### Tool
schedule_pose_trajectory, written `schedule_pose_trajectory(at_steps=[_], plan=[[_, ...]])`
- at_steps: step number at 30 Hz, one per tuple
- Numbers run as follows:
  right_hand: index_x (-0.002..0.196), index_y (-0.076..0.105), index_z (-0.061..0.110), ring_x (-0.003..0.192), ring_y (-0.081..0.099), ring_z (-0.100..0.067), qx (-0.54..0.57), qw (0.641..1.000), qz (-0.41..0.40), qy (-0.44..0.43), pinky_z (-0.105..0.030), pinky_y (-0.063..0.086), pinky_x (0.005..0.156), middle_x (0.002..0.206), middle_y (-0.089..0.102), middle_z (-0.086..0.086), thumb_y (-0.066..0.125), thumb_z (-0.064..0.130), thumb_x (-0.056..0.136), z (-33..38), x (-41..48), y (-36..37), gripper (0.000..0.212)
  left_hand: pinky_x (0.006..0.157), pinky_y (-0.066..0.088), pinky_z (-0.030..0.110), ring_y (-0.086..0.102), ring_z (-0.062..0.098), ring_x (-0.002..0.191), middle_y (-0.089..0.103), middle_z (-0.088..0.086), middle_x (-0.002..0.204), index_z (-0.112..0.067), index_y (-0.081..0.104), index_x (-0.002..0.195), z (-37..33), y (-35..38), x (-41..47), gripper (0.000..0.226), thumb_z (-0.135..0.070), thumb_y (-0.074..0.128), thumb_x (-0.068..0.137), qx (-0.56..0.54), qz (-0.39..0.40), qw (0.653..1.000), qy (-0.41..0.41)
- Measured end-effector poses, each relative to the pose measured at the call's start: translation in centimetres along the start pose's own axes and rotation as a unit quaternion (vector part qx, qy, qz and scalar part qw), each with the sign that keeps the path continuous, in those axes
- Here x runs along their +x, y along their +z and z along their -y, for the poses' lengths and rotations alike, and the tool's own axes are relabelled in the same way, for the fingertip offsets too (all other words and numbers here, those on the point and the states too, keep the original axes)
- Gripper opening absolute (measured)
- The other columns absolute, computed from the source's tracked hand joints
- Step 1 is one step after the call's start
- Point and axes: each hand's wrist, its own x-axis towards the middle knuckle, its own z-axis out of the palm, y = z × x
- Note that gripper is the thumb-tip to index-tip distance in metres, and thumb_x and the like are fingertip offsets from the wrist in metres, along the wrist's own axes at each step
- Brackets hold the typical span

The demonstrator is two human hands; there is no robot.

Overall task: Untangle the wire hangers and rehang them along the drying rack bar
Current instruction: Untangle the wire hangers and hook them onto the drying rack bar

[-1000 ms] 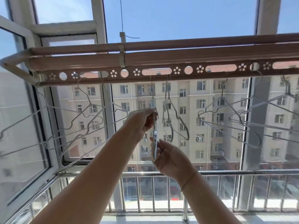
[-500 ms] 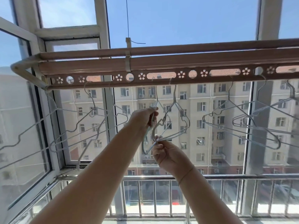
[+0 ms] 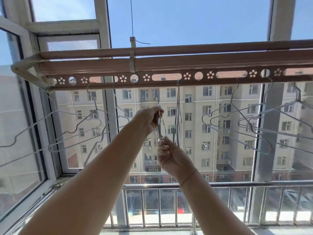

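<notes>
Arms reach up side by side: left hand point(image 3: 149, 119) pinches the top of an edge-on wire hanger point(image 3: 159, 128), right hand point(image 3: 171, 156) just below grips its lower end, under the middle of the rack bar point(image 3: 169, 63).

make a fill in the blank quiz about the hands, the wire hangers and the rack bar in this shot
1. The left hand grips the thin silver wire hanger ____ the right hand, which pinches its lower part.
2. The brown perforated drying rack bar has round holes, long slots and ____-shaped cutouts.
3. The thin string bracelet sits on the ____ wrist.

Missing words: above; flower; right
</notes>
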Motion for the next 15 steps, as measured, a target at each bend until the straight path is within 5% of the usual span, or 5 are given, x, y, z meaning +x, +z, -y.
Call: schedule_pose_trajectory(at_steps=[3, 7, 12, 15], plan=[[0.078, 0.065, -0.001, 0.041, 0.048, -0.006, -0.008, 1.000, -0.001, 0.012, -0.014, 0.041, 0.036, 0.062, 0.055, -0.005, 0.061, 0.008, 0.078, 0.0, 0.2, -0.8, 0.009, 0.038, 0.040, 0.013, 0.049, 0.004, 0.039, 0.059, 0.001, 0.055, -0.003, 0.061, 0.080, 1.1, -0.7, -0.1, 0.014, -0.009, 0.055, 0.091, 0.010, 0.000, 1.000, -0.001], [0.094, 0.059, 0.000, 0.043, 0.051, -0.005, -0.070, 0.995, -0.057, 0.037, -0.013, 0.044, 0.040, 0.063, 0.052, -0.004, 0.055, 0.013, 0.085, -0.4, 0.3, -3.2, 0.016, 0.040, 0.039, 0.014, 0.047, 0.008, 0.051, 0.058, 0.005, 0.063, -0.001, 0.063, 0.086, 3.2, -2.2, -1.4, 0.012, -0.006, 0.053, 0.091, 0.034, -0.003, 0.999, 0.016], [0.093, 0.059, -0.003, 0.055, 0.058, -0.012, -0.196, 0.971, -0.132, 0.047, -0.018, 0.052, 0.051, 0.071, 0.059, -0.009, 0.057, 0.011, 0.086, -1.0, -0.8, -6.2, 0.015, 0.053, 0.044, 0.019, 0.052, 0.011, 0.064, 0.061, 0.007, 0.077, -0.002, 0.063, 0.106, 6.7, -6.0, -3.0, 0.019, -0.007, 0.050, 0.093, 0.072, -0.017, 0.997, -0.005], [0.092, 0.060, -0.001, 0.072, 0.057, -0.017, -0.305, 0.935, -0.180, 0.018, -0.024, 0.053, 0.064, 0.079, 0.059, -0.010, 0.056, 0.011, 0.089, -1.4, -1.6, -7.7, 0.013, 0.060, 0.042, 0.022, 0.052, 0.012, 0.070, 0.061, 0.007, 0.083, -0.006, 0.066, 0.099, 8.9, -8.4, -4.3, 0.019, -0.006, 0.048, 0.093, 0.113, -0.021, 0.993, -0.028]])
